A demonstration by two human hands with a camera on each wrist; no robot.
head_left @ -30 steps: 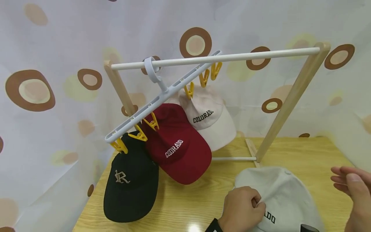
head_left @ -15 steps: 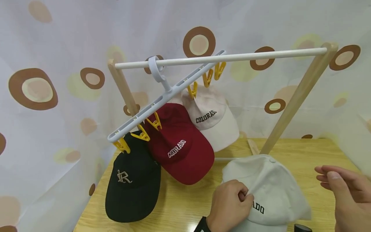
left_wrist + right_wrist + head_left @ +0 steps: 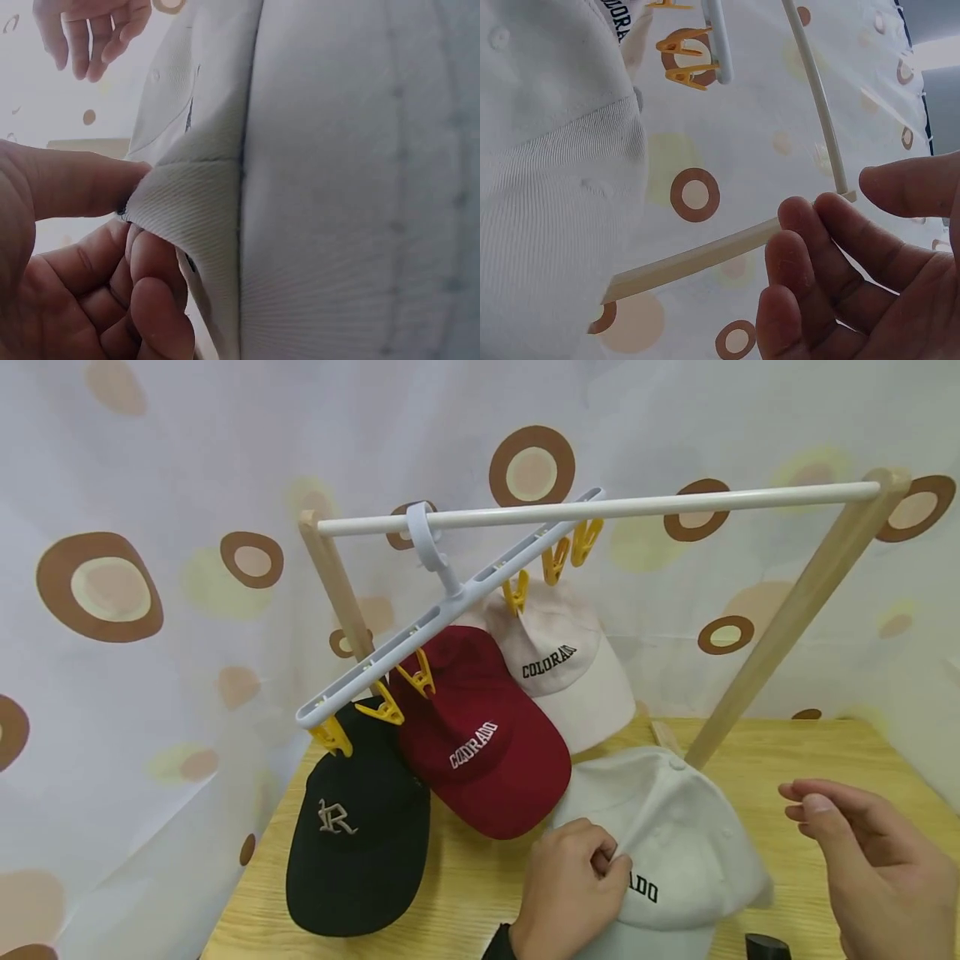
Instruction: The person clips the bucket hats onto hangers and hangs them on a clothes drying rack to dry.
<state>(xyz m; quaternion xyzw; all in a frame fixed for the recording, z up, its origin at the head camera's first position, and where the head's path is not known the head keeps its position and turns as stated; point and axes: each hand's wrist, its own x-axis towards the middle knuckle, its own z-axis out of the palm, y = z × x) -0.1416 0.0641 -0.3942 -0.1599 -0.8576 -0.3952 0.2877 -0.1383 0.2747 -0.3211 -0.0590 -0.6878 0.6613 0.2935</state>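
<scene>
My left hand (image 3: 566,885) pinches a fold at the front of a pale grey baseball cap (image 3: 675,835), partly covering its dark lettering. In the left wrist view, thumb and fingers (image 3: 90,184) grip the cloth, with the cap's brim (image 3: 360,180) filling the right side. Apart from the cap, on its right, my right hand (image 3: 873,864) has loosely bent fingers and holds nothing. Behind the cap a light blue clip hanger (image 3: 453,602) hangs at a slant, bearing a black cap (image 3: 360,852), a dark red cap (image 3: 487,752) and a whitish cap (image 3: 558,672).
The hanger hooks over the white rail (image 3: 675,506) of a wooden stand (image 3: 798,618). Two yellow clips (image 3: 555,562) at its far end hold nothing. A black object (image 3: 767,947) pokes up at the bottom edge of the wooden table (image 3: 810,760). Patterned curtain surrounds the back.
Left hand and grey cap have risen and moved left, nearer the hanging caps. The right hand has moved left with them. The head view has shifted slightly.
</scene>
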